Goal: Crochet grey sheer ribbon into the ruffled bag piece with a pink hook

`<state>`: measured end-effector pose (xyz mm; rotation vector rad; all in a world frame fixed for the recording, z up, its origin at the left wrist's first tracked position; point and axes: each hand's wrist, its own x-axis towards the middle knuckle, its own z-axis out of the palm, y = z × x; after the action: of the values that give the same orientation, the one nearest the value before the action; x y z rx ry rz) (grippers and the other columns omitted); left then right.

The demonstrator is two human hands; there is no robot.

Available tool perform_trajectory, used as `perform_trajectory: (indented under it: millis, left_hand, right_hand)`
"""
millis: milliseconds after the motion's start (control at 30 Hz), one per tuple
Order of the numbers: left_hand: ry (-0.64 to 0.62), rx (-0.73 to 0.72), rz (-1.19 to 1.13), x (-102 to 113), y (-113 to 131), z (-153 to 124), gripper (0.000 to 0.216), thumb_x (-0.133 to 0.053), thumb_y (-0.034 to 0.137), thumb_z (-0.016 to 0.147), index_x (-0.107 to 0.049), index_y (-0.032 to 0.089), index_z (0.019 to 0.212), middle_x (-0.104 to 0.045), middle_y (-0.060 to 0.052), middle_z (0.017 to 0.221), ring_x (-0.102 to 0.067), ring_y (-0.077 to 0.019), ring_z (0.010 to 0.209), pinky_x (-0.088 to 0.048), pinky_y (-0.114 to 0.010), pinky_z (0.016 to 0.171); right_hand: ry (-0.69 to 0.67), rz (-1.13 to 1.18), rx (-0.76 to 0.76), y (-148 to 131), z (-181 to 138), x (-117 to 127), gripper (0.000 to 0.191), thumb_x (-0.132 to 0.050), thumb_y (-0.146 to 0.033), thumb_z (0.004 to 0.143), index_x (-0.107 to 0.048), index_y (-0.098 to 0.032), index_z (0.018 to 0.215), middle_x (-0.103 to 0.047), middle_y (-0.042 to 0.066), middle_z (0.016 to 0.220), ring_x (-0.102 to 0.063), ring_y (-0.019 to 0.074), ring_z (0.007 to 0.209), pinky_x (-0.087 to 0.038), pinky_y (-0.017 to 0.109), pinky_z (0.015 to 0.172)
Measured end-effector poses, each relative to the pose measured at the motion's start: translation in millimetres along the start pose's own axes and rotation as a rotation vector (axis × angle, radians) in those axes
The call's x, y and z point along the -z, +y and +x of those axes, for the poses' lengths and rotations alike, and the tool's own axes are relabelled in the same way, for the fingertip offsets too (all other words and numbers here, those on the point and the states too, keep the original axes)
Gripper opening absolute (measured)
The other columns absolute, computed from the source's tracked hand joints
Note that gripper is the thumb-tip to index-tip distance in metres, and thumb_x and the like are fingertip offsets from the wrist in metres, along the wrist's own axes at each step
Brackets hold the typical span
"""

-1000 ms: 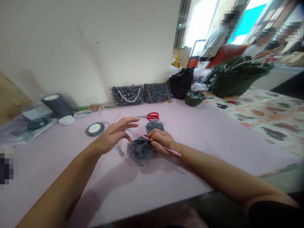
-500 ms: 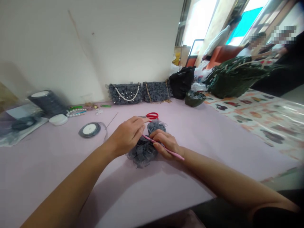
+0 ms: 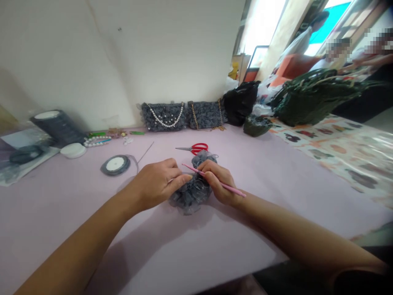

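Head view: left hand [image 3: 158,180] raised with fingers spread a second ago, now down at the left edge of a grey ruffled piece [image 3: 190,198]. Thumb and fingers drawn close together, fingertips partly hidden; cannot tell whether pinching ribbon or only pressing. Piece on the tabletop between both hands, dark opening less exposed than before, ruffles uppermost. Right hand [image 3: 221,182] closed around a pink crochet hook [image 3: 229,188], pen-fashion, against the right side; tip free, just above the ruffles, pointing left. Judged from this: from reaching to close two-handed handling. More grey ruffles [image 3: 204,157] just behind; joined or separate, cannot tell.

Surface, left to right: dark spool stack [image 3: 63,129], white disc [image 3: 73,150], pearl strand [image 3: 93,142], ribbon roll [image 3: 115,165] lying flat, thin rod [image 3: 145,151] beside it. Against the wall [image 3: 76,61], a grey bag with pearl chain [image 3: 162,118], then one with gold chain [image 3: 207,115]. Red-handled scissors [image 3: 190,148] in front, jaws towards the left. Farther right, black plastic bag [image 3: 241,104], small green bowl [image 3: 257,127], big dark green basket [image 3: 307,104], fruit-print cloth [image 3: 325,143]. All on or beside pale pink tabletop [image 3: 153,246].

Room beyond, at right: bright window, orange-red chair [image 3: 291,67], several people, blurred.
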<state>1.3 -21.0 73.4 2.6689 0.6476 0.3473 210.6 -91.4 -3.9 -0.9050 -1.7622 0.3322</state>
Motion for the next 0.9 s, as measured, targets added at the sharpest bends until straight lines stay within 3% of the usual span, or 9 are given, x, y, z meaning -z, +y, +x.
perform_trajectory:
  millis: [133, 267, 367, 467, 567, 700, 900]
  left_hand:
    - [0.056, 0.146, 0.046, -5, 2, -2, 0.048, -0.028, 0.045, 0.102, -0.067, 0.019, 0.110, -0.067, -0.010, 0.103, -0.059, -0.0270, 0.103, -0.042, -0.044, 0.094]
    - [0.146, 0.266, -0.270, -4, -13, -4, 0.053, -0.033, 0.050, 0.100, -0.050, 0.023, 0.142, -0.064, -0.009, 0.126, -0.054, -0.0264, 0.122, -0.036, -0.043, 0.107]
    - [0.243, 0.271, -0.554, -5, -29, -7, 0.057, -0.047, 0.051, 0.096, -0.045, 0.026, 0.147, -0.068, -0.004, 0.107, -0.060, -0.0212, 0.103, -0.042, -0.035, 0.098]
    - [0.358, 0.234, -0.773, -10, -35, -10, 0.063, -0.059, 0.043, 0.091, -0.041, 0.027, 0.149, -0.061, 0.000, 0.089, -0.056, -0.0156, 0.081, -0.045, -0.028, 0.079]
    - [0.445, 0.246, -0.908, -15, -33, -10, 0.063, -0.061, 0.040, 0.090, -0.042, 0.027, 0.149, -0.054, 0.001, 0.081, -0.050, -0.0135, 0.074, -0.043, -0.026, 0.072]
    - [0.407, 0.281, -1.025, -16, -31, -10, 0.073, -0.069, 0.036, 0.084, -0.039, 0.026, 0.150, -0.057, 0.001, 0.082, -0.053, -0.0139, 0.076, -0.043, -0.027, 0.073]
    - [0.287, 0.249, -0.964, -13, -36, -12, 0.089, -0.073, 0.019, 0.078, -0.029, 0.023, 0.155, -0.060, -0.001, 0.090, -0.057, -0.0153, 0.089, -0.044, -0.027, 0.082]
  right_hand:
    - [-0.019, 0.039, 0.013, -1, 11, -3, 0.019, -0.041, -0.025, 0.101, -0.052, -0.020, 0.085, -0.056, 0.003, 0.084, -0.053, 0.0146, 0.075, -0.043, 0.029, 0.069]
    - [-0.076, -0.011, 0.043, -2, 28, -7, 0.019, -0.042, -0.026, 0.101, -0.051, -0.020, 0.085, -0.055, 0.003, 0.083, -0.050, 0.0137, 0.071, -0.041, 0.028, 0.066]
    - [-0.112, -0.042, 0.048, -4, 40, -12, 0.020, -0.042, -0.028, 0.101, -0.051, -0.019, 0.086, -0.055, 0.003, 0.081, -0.049, 0.0137, 0.069, -0.039, 0.028, 0.064]
    - [-0.140, -0.041, 0.009, -6, 49, -20, 0.021, -0.041, -0.030, 0.101, -0.051, -0.019, 0.086, -0.055, 0.002, 0.078, -0.048, 0.0134, 0.066, -0.038, 0.028, 0.062]
    - [-0.182, -0.013, -0.024, -8, 54, -29, 0.021, -0.042, -0.031, 0.100, -0.051, -0.019, 0.085, -0.050, -0.001, 0.073, -0.045, 0.0119, 0.061, -0.036, 0.027, 0.059]
    - [-0.173, 0.029, -0.086, -10, 57, -36, 0.024, -0.043, -0.033, 0.100, -0.050, -0.020, 0.081, -0.048, -0.002, 0.070, -0.043, 0.0109, 0.060, -0.035, 0.026, 0.057]
    - [-0.128, 0.043, -0.224, -11, 57, -33, 0.026, -0.043, -0.033, 0.098, -0.051, -0.020, 0.077, -0.048, -0.002, 0.068, -0.044, 0.0114, 0.061, -0.036, 0.025, 0.056]
